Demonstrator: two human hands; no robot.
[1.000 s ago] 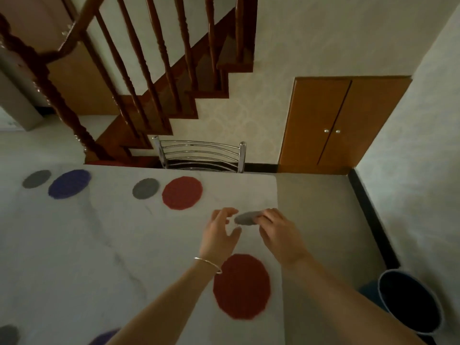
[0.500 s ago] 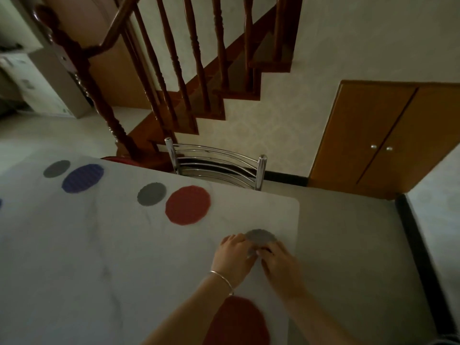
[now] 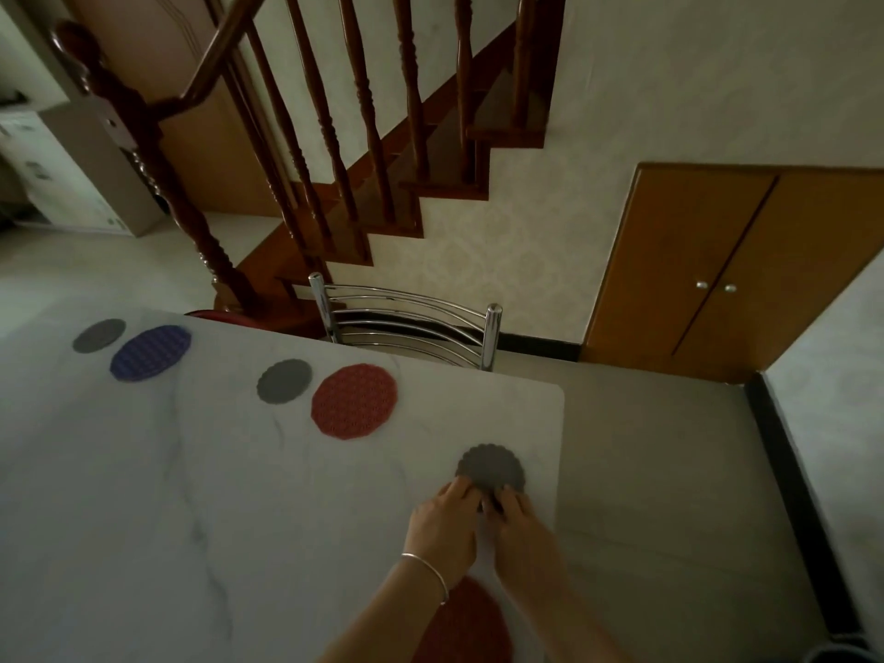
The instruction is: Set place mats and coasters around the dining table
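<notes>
The grey coaster (image 3: 490,466) lies flat near the worktop's (image 3: 191,495) right corner. The left hand (image 3: 442,521) and right hand (image 3: 519,526) both touch its near edge, though whether either grip pinches it I cannot tell. A red place mat (image 3: 466,624) lies under the wrists.

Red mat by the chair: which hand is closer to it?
Left. The left hand sits at the near-left edge of the grey coaster, on the side toward the red mat by the chair. The right hand is at the coaster's near-right edge, farther away.
</notes>
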